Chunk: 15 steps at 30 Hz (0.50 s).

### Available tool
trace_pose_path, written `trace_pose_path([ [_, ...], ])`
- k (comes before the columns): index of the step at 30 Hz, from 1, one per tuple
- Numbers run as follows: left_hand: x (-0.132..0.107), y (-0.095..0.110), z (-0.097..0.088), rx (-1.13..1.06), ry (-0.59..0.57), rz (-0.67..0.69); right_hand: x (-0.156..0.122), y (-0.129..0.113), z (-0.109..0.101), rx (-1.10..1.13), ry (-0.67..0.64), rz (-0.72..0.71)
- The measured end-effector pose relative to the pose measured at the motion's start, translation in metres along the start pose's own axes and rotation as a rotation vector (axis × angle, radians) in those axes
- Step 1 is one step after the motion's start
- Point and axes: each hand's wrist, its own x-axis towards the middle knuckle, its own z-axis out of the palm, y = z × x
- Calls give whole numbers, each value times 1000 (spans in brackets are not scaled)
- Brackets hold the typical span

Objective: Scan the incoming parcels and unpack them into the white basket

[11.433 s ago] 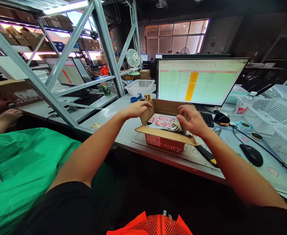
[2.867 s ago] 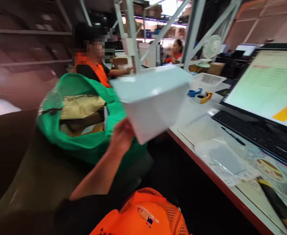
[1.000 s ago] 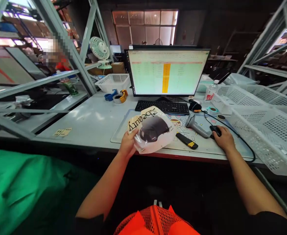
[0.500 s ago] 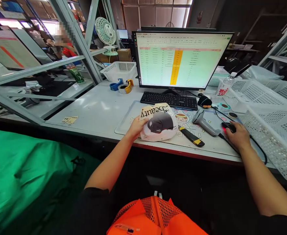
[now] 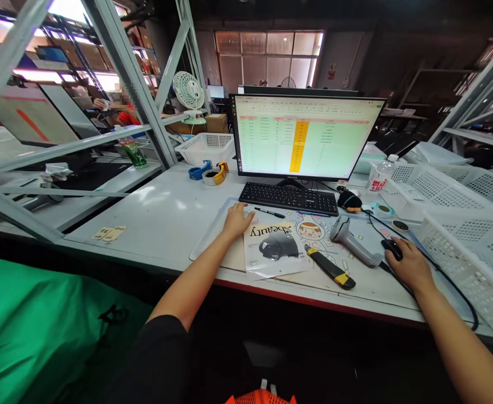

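My left hand [image 5: 236, 222] rests on the desk mat, fingers apart and holding nothing. Just to its right lies a flat white packet [image 5: 277, 249] printed "beauty", with a dark grey item pictured or showing on its front. A black marker pen [image 5: 269, 212] is beyond the packet, close to my fingertips. My right hand [image 5: 410, 266] is wrapped over a black computer mouse [image 5: 392, 249]. Between packet and mouse lie a black and yellow utility knife [image 5: 331, 268] and a grey barcode scanner [image 5: 355, 242].
A monitor [image 5: 305, 137] showing a table stands behind a black keyboard [image 5: 288, 197]. White plastic baskets [image 5: 461, 235] line the right side. Tape dispensers [image 5: 209, 173] sit at the back left. Metal frame bars [image 5: 124, 84] border the left. Another person is beyond them.
My left hand has let go of the packet, which now lies flat on the mat, and has moved up and left of it. My right hand stays on the mouse. The view has tilted up.
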Motion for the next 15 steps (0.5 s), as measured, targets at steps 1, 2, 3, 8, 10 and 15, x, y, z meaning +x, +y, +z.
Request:
trace_pose_path([
  [1, 13, -1, 4, 15, 1, 7, -1, 0, 1, -2, -4, 2],
  [2, 26, 0, 8, 25, 0, 10, -3, -1, 0, -6, -13, 7],
  [3, 38, 1, 13, 39, -2, 9, -4, -1, -1, -11, -21, 15],
  [8, 70, 2, 41, 129, 31, -40, -11, -3, -4, -55, -41, 75],
  [10, 73, -4, 50, 163, 34, -39, -12, -3, -3, -86, -54, 115],
  [15, 75, -20, 61, 217, -15, 5, -14, -7, -5, -160, -48, 151],
])
